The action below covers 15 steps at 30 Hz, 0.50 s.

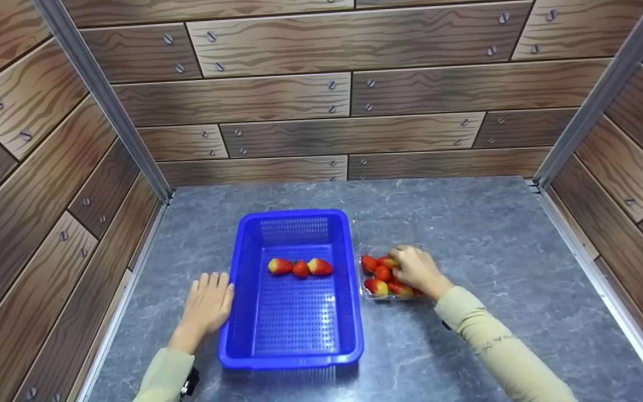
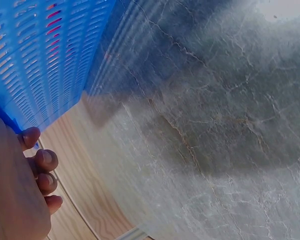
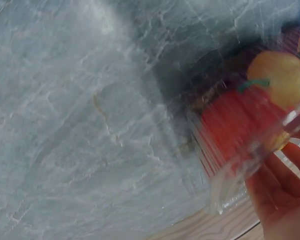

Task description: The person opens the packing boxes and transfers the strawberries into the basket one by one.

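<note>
A blue perforated plastic basket [image 1: 355, 318] stands on the grey table, with three red strawberries [image 1: 301, 269] in a row across its floor. My left hand [image 1: 205, 306] lies at the basket's left rim, fingers extended forward and the thumb side against it. To the right of the basket sits a clear plastic clamshell box [image 3: 225, 192] holding several red and yellow strawberries [image 1: 376, 287]. My right hand [image 1: 417, 271] reaches down into this box from the right, fingers bent among the fruit. Its fingertips are partly hidden, and I cannot tell whether they pinch a strawberry.
The box's transparent lid [image 1: 387, 231] lies folded back behind it, close to the basket's right side. Wood-patterned panels [image 1: 277, 95] enclose the grey marbled table [image 1: 494, 234] at the back and both sides, with metal posts [image 1: 132, 125] at the corners.
</note>
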{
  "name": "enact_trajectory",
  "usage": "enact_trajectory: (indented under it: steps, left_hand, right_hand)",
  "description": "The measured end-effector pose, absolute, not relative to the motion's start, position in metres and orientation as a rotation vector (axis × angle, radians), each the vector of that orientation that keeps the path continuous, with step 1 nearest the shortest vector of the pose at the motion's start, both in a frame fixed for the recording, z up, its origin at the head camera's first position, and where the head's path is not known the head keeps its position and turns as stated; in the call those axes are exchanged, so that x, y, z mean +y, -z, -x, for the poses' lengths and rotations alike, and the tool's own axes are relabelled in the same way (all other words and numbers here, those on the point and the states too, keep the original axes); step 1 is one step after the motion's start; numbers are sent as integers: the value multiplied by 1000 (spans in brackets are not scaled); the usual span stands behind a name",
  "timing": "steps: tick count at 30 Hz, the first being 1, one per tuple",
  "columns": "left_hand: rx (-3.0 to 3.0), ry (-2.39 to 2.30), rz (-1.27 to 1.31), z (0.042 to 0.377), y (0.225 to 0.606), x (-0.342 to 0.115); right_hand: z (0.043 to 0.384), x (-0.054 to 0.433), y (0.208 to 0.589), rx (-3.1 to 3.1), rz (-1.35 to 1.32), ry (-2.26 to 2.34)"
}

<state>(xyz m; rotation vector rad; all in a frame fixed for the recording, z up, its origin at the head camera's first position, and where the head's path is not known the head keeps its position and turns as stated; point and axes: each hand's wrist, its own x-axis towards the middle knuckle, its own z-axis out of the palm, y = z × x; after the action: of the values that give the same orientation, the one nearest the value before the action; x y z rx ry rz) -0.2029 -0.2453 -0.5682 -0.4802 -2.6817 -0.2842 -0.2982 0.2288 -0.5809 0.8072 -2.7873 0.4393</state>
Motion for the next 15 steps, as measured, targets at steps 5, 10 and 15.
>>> enact_trajectory:
  steps: [5, 10, 15]
  left_hand:
    - [-2687, 291, 472, 202, 568, -245]
    - [-2684, 289, 471, 202, 567, -245]
    - [-2696, 269, 465, 203, 567, -245]
  right_hand:
    - [297, 225, 584, -2812, -748, -457]
    - [296, 221, 586, -2849, -673, -487]
    - [295, 220, 591, -2846, -625, -476]
